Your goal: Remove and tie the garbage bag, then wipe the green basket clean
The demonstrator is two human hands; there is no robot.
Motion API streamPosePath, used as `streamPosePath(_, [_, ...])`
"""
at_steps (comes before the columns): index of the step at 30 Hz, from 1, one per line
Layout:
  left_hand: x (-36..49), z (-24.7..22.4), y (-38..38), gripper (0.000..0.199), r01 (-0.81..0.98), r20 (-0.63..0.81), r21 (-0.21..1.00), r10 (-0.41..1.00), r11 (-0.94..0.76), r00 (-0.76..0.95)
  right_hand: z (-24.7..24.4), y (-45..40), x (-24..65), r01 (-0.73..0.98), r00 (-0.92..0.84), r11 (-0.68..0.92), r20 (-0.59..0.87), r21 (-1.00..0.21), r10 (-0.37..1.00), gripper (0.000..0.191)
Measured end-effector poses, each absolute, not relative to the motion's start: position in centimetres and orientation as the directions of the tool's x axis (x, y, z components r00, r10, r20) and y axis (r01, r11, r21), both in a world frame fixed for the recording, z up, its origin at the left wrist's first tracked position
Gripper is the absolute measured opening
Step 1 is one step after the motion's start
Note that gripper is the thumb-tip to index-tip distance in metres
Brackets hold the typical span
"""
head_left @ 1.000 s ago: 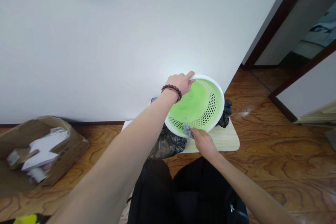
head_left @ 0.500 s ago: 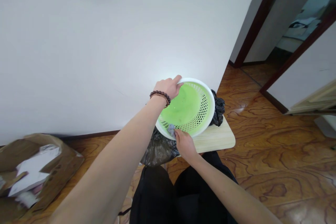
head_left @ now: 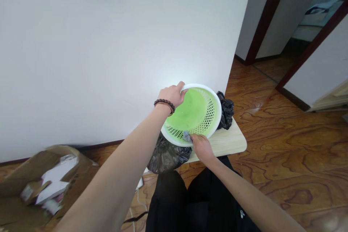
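Observation:
A round green basket (head_left: 191,107) with a white rim and a perforated side is tilted above a pale wooden board (head_left: 231,139). My left hand (head_left: 172,95), with a beaded bracelet at the wrist, grips the rim at the upper left. In the fingers of my right hand (head_left: 202,147) is a small grey cloth (head_left: 186,136), pressed against the basket's lower inner edge. Beneath and left of the basket lies a dark plastic bag (head_left: 168,156). Another black bag (head_left: 225,110) sits at its right side.
An opened cardboard box (head_left: 73,174) with white packaging inside stands on the wooden floor (head_left: 285,152) at the lower left. A white wall (head_left: 108,43) rises behind the board. Cables lie on the floor near my legs, and a doorway is at the upper right.
My right hand has moved the grey cloth rightward along the basket's lower edge. My left hand still holds the rim. The camera view has shifted slightly, so the box appears farther right.

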State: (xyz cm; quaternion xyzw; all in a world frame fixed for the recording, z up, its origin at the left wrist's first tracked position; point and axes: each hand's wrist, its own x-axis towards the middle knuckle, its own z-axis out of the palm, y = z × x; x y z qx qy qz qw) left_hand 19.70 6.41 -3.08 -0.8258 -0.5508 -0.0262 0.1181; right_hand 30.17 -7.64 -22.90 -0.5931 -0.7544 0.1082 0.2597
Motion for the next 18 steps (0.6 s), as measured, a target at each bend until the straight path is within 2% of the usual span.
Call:
streamPosePath(8, [19.9, -3.1, 6.5, 0.053, 0.912, 0.154, -0.216, 0.910, -0.348, 0.384, -23.0, -7.2, 30.6, 0.844, -0.227, 0.285, 0.178, -0.454, 0.957, 0.021])
streamPosePath(18, [20.5, -3.0, 6.8, 0.056, 0.933, 0.117, -0.235, 0.945, -0.273, 0.307, -22.9, -6.9, 31.5, 0.818, -0.250, 0.313, 0.192, -0.482, 0.949, 0.020])
